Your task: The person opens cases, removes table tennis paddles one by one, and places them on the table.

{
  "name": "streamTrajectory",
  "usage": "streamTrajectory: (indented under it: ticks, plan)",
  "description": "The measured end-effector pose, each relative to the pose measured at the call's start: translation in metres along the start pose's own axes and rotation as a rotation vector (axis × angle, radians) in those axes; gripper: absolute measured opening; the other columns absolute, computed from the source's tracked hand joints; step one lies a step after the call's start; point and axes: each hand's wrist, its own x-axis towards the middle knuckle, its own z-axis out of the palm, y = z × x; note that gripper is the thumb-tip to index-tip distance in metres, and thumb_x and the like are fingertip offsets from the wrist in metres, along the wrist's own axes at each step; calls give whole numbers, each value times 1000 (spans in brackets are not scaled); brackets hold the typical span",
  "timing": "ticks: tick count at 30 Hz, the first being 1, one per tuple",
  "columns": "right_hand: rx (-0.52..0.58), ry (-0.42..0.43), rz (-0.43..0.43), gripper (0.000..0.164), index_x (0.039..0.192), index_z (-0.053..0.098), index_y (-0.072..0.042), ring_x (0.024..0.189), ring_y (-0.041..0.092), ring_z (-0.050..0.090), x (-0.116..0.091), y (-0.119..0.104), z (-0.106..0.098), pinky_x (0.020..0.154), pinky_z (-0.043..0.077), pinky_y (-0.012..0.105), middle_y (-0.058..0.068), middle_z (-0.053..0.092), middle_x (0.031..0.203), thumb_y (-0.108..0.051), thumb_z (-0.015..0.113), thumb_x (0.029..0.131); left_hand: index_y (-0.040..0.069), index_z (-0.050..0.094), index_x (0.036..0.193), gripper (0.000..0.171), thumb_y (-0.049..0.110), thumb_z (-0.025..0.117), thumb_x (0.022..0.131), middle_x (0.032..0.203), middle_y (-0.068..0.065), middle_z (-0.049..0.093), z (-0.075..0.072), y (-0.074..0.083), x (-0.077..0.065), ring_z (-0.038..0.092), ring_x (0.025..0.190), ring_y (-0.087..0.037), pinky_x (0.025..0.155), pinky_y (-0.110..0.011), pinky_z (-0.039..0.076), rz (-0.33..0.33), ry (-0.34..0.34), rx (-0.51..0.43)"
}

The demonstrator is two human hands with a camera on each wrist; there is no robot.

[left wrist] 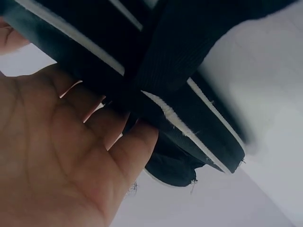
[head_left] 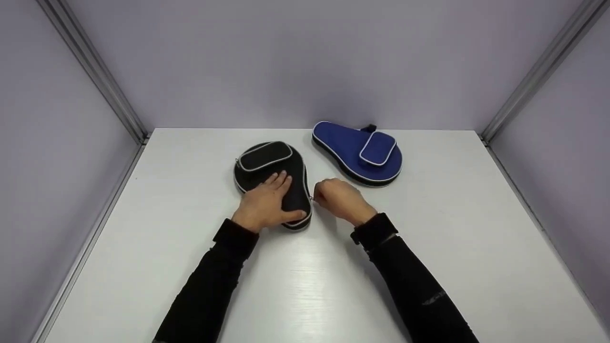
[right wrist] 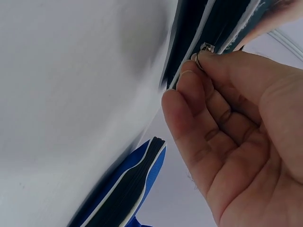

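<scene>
A black table tennis paddle case point(head_left: 297, 186) with pale piping lies on the white table, its handle end toward me. My left hand point(head_left: 267, 202) rests on top of it with the fingers straight and the thumb out toward the handle end. In the left wrist view, fingers point(left wrist: 135, 146) reach over the case's dark side wall point(left wrist: 189, 113). At the case's right edge, my right hand point(head_left: 343, 197) pinches the zipper pull. Its metal slider point(right wrist: 207, 47) and ring point(right wrist: 198, 62) show at the thumb and index fingertips in the right wrist view.
Behind and to the right lies a blue paddle case point(head_left: 340, 145) with a small pocket point(head_left: 379, 148) and a black strap point(head_left: 368, 128). Pale walls point(head_left: 305, 62) close off the white table point(head_left: 190, 190) at the back and both sides.
</scene>
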Motion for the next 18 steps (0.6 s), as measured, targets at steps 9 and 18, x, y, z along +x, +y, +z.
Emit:
streamTrajectory:
  ticks: [9, 18]
  plan:
    - [-18, -51, -69, 6, 104, 87, -6, 93, 28, 82, 0, -10, -1, 85, 70, 50, 10, 87, 102, -6, 81, 106, 1, 30, 185, 118, 80, 66, 105, 196, -20, 24, 1, -16, 2, 24, 185, -40, 148, -60, 34, -47, 70, -12]
    - [-23, -103, -144, 12, 92, 81, -8, 81, 16, 64, -1, -16, -7, 78, 61, 40, 3, 78, 88, -4, 82, 103, -2, 33, 183, 117, 80, 66, 106, 193, -24, 30, 1, -18, -1, 30, 182, -43, 145, -61, 39, -68, 126, 13]
